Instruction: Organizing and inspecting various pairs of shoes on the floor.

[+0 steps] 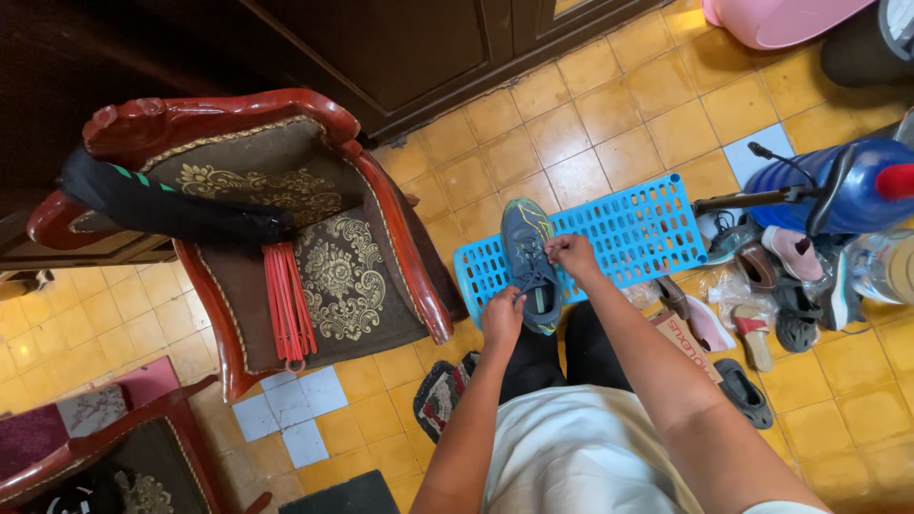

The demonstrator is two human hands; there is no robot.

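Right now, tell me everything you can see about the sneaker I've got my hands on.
The sneaker is dark grey-blue with yellow-green trim and dark laces, looking like mesh fabric. It rests sole down on the blue perforated plastic panel on the yellow tiled floor, toe pointing away from you. Your right hand pinches the laces near the tongue; your left hand grips at the heel opening. Its sole is hidden.

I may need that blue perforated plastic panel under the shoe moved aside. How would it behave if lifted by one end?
The blue perforated plastic panel looks thin and full of holes, so probably light and slightly flexible. The dark blue-grey sneaker on it, gripped by the left hand and right hand, would likely slide off.
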